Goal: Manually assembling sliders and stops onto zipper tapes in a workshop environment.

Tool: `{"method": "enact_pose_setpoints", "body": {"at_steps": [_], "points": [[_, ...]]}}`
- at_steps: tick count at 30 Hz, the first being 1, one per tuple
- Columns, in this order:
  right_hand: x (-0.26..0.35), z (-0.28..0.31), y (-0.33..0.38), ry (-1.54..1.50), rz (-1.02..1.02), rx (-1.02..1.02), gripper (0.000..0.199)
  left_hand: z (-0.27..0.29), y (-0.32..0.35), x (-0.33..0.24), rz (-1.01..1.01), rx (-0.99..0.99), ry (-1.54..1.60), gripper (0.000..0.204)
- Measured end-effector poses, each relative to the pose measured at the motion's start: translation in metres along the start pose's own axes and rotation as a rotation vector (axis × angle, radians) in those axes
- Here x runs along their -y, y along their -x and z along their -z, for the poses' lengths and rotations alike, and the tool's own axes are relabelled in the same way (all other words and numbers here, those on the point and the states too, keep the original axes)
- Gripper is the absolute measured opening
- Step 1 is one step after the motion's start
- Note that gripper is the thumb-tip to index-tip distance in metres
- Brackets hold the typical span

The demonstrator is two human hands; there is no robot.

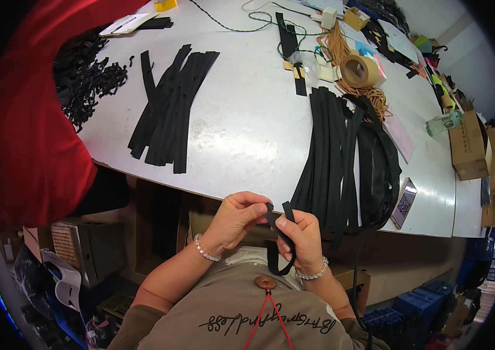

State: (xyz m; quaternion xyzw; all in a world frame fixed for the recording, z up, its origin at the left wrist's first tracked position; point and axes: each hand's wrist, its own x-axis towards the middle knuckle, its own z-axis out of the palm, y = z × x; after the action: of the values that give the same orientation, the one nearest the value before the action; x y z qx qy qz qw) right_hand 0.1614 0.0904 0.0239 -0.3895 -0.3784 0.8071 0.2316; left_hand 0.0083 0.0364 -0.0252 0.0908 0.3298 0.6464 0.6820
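Note:
My left hand [237, 216] and my right hand [301, 233] meet just below the near edge of the white table [247, 128]. Both pinch one black strap [278, 233], which loops down toward my chest. A pile of long black straps [332, 157] hangs over the table edge right beside my right hand. A second fan of black straps [168, 108] lies on the table further left. Each wrist carries a beaded bracelet.
A person in a red top [25, 116] stands at the left beside a heap of small black pieces [93, 79]. On the right lie a phone [404, 201], a tape roll [359, 70], orange cords, a bottle [445, 122] and a cardboard box [468, 146]. Crates sit under the table.

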Motion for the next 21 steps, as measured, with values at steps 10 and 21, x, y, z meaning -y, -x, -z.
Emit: {"method": "enact_pose_setpoints", "body": {"at_steps": [10, 21], "points": [[-0.0015, 0.0007, -0.0028, -0.068, -0.028, -0.011, 0.021, -0.004, 0.0024, -0.0026, 0.058, -0.048, -0.001, 0.017], [-0.0046, 0.0003, -0.0029, -0.177, -0.093, 0.039, 0.02, -0.0028, 0.0014, -0.0032, 0.035, 0.048, -0.023, 0.014]]}}
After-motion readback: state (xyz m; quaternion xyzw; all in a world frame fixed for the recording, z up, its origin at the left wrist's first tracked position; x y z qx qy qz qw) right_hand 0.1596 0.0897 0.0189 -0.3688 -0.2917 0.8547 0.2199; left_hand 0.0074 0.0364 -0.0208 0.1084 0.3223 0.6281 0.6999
